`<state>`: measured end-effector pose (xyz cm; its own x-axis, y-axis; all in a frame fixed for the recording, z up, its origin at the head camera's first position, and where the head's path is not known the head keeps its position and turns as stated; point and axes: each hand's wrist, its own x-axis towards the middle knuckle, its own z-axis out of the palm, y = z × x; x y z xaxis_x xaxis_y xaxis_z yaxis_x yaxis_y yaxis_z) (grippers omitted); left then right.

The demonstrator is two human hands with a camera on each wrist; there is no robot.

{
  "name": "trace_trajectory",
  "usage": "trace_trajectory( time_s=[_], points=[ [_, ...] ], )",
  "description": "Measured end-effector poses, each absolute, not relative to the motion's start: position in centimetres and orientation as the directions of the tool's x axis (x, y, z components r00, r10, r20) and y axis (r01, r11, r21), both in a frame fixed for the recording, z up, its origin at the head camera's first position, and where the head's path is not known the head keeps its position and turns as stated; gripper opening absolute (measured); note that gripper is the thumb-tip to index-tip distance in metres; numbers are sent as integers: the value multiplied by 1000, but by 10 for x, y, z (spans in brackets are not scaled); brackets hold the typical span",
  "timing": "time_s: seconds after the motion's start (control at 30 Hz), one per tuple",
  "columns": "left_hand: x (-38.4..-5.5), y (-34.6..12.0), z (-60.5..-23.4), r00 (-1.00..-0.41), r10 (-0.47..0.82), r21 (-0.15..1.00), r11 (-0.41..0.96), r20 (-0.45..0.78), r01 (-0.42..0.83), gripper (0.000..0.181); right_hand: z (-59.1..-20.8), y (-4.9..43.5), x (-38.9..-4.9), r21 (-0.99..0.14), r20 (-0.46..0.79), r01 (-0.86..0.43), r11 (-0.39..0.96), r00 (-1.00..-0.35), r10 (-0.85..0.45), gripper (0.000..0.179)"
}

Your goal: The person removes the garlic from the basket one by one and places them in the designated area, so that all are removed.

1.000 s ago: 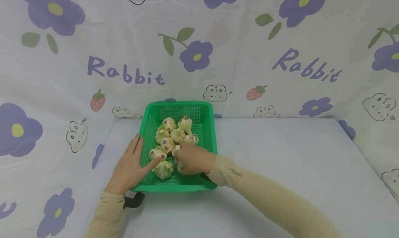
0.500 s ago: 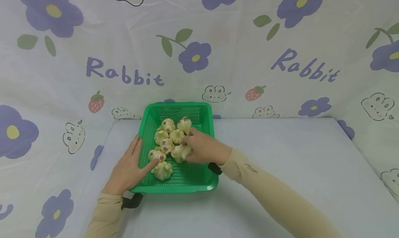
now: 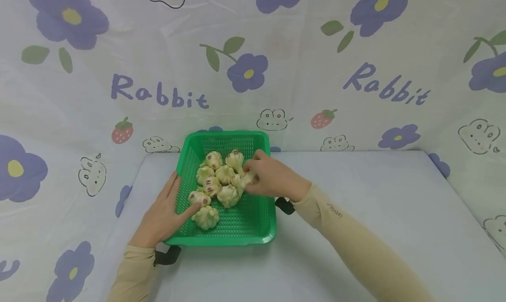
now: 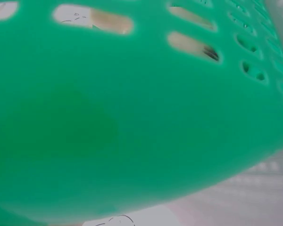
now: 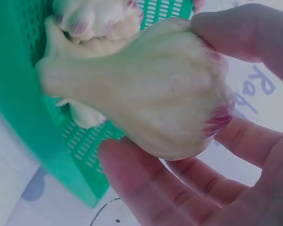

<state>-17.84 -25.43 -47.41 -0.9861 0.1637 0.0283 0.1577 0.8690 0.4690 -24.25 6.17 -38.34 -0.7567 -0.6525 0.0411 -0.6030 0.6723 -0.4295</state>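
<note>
A green mesh basket (image 3: 221, 240) holds several garlic bulbs (image 3: 207, 217), cream with purple streaks. My left hand (image 3: 160, 218) grips its left side, thumb over the rim inside and fingers along the outside. The left wrist view is filled by the basket's green wall (image 4: 132, 122), so that hand's fingers are hidden there. At the right part of the basket, my right hand (image 3: 272, 176) holds one garlic bulb (image 5: 155, 89) by its rounded end between thumb and fingers. The bulb's stem points left in the right wrist view, over the basket and other bulbs.
Under the basket lies a white-covered table (image 3: 356, 214), stretching far to the right. A white cloth backdrop (image 3: 300, 64) with purple flowers and rabbits rises behind the basket. Black straps (image 3: 285, 205) show at both wrists.
My right hand has moved right and a little away from the basket's front, now with a garlic bulb in its fingers. Another bulb near the middle is uncovered. The left hand stays on the basket.
</note>
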Motion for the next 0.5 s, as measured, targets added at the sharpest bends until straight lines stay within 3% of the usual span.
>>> trace_trajectory(
  time_s=[0.5],
  points=[
    [-177, -255, -477, -987, 155, 486, 861, 33, 151, 106, -380, 88, -254, -451, 165, -582, 676, -799, -578, 36]
  ],
)
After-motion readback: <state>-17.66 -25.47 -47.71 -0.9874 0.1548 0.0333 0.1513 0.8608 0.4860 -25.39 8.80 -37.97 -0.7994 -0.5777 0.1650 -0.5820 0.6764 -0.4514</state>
